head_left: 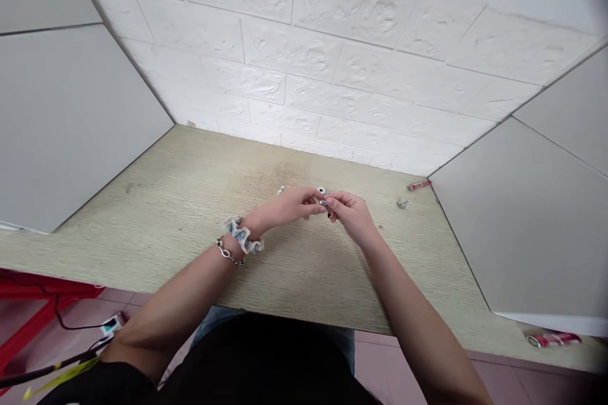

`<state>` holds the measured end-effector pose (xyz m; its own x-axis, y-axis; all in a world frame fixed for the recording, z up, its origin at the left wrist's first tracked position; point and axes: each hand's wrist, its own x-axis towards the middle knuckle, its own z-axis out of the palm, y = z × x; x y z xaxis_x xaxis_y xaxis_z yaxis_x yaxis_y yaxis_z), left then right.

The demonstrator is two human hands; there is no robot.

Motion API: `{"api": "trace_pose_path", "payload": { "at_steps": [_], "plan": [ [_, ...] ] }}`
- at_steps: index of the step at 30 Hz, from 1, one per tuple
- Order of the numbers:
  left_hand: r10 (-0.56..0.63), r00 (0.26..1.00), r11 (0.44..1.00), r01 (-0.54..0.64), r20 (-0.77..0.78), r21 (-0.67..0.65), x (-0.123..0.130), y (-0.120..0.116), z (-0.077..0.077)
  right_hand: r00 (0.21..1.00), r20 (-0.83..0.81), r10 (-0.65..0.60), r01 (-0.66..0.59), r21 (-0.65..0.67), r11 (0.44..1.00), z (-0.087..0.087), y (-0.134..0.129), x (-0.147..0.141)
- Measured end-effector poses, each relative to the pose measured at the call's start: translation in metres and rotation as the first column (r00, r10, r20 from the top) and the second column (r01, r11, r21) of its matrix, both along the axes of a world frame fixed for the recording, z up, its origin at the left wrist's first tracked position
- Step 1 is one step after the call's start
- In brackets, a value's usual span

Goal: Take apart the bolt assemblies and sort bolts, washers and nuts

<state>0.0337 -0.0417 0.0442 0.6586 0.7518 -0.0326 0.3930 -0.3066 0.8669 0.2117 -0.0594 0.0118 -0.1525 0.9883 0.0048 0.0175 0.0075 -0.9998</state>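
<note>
Over the middle of the wooden tabletop [190,202], my two hands meet at the fingertips around a small metal piece [323,202]. My left hand [301,202] comes from the left, thumb and fingers pinched on the piece. From the right, my right hand [349,210] pinches the same piece with thumb and forefinger. A small white round part with a dark centre [322,190] lies just behind the fingertips. Behind my left hand a small whitish object [281,190] is partly hidden. A blue and white scrunchie and a chain bracelet circle my left wrist.
A small metal item [403,204] and a red cylinder [418,185] lie at the back right. Another red cylinder [553,340] is at the front right. Grey panels [536,215] flank the table, and a white brick-patterned wall [308,44] closes off the back.
</note>
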Motion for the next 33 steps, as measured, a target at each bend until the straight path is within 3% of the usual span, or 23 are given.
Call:
{"api": "trace_pose_path", "payload": {
  "at_steps": [4,12,20,25,33],
  "plan": [
    [0.034,0.996,0.999,-0.036,0.079,0.019,0.002,0.001,0.000,1.000,-0.021,0.000,-0.001,-0.009,1.000,-0.002,0.001,-0.001],
    [0.151,0.987,0.975,-0.158,0.053,0.158,0.008,-0.006,-0.001,0.993,-0.112,-0.044,0.041,-0.024,0.999,-0.002,0.000,-0.003],
    [0.211,0.976,0.909,-0.218,0.060,0.354,0.010,-0.005,-0.008,0.978,0.207,-0.026,-0.004,0.141,0.990,-0.001,-0.004,-0.004],
    [0.150,0.984,0.873,-0.178,0.098,0.454,0.011,-0.004,-0.014,0.962,0.269,-0.051,-0.006,0.207,0.978,-0.003,-0.005,-0.004],
    [0.159,0.987,0.900,-0.159,0.034,0.406,0.011,-0.003,-0.016,0.913,0.398,-0.088,-0.011,0.240,0.971,-0.006,-0.005,-0.004]
  ]
}}
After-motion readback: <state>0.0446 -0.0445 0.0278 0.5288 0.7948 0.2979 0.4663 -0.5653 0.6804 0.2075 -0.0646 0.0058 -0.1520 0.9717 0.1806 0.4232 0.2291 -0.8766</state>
